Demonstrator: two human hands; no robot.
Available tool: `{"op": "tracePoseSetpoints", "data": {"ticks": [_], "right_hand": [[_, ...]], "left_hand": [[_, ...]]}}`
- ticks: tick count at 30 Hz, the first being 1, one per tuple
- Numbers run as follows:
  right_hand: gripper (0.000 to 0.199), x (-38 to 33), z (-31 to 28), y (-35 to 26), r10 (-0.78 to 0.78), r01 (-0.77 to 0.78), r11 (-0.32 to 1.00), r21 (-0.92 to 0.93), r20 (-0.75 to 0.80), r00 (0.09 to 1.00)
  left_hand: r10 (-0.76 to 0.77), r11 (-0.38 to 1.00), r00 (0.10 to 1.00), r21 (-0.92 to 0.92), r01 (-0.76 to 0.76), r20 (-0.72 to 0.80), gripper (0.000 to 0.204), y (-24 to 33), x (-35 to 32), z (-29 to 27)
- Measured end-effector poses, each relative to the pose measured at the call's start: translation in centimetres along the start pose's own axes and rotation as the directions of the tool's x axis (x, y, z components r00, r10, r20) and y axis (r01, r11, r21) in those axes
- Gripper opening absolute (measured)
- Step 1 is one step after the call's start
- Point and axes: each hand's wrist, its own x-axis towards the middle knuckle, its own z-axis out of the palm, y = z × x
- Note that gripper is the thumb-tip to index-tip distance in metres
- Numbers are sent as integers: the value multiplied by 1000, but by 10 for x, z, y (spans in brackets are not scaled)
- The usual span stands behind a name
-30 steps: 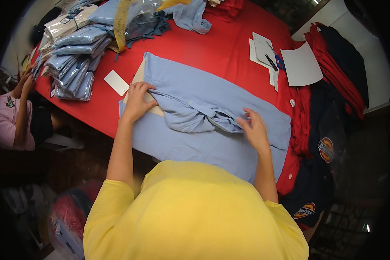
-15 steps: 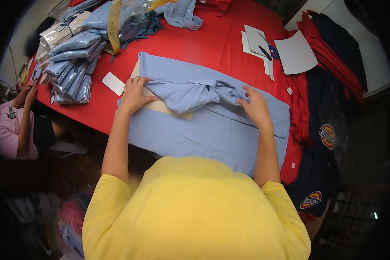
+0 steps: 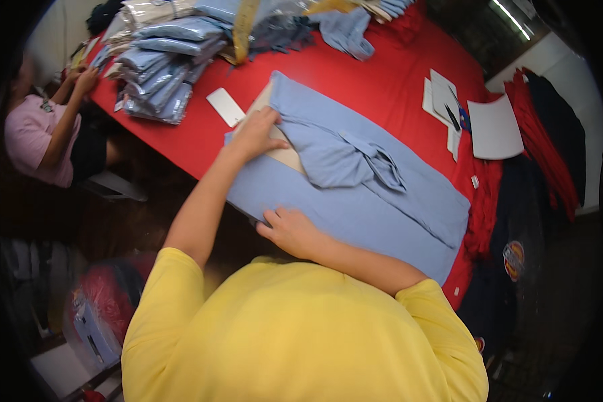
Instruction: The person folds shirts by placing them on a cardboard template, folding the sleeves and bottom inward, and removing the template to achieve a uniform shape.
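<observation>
A light blue garment (image 3: 382,154) lies spread on the table, its sleeve-like part folded and bunched across the middle. Over its left end rests a flat beige board (image 3: 287,155), partly covered by the cloth. My left hand (image 3: 256,136) lies on the board and the cloth's edge, thumb stretched away from the fingers. Close to my body, my right hand (image 3: 293,232) has its fingers curled on the garment's near edge, thumb and forefinger at the cloth.
Bagged folded blue garments (image 3: 164,74) are piled at the far left of the red-covered table (image 3: 187,144). Beside the board lies a white tag (image 3: 225,107). Papers with a pen (image 3: 452,117) and red and navy clothes (image 3: 543,134) are on the right. Another person (image 3: 43,137) sits at left.
My right hand has moved from the bunched cloth left and down to the near edge. My left hand stays at the board. The whole view has turned and shifted.
</observation>
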Motion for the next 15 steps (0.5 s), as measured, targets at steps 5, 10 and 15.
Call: {"op": "tracePoseSetpoints", "data": {"ticks": [5,10,15], "right_hand": [[12,29,-26,30,-13,-56,938,343,194,981],[24,20,-83,147,671,-485,694,532,-235,703],[26,-79,-88,132,679,-590,721,364,-539,498]], "left_hand": [[-214,943,949,-205,262,232,51,2,8,-16],[-320,759,847,-420,498,424,84,-14,19,-37],[-291,952,883,23,304,369,55,12,31,-35]]}}
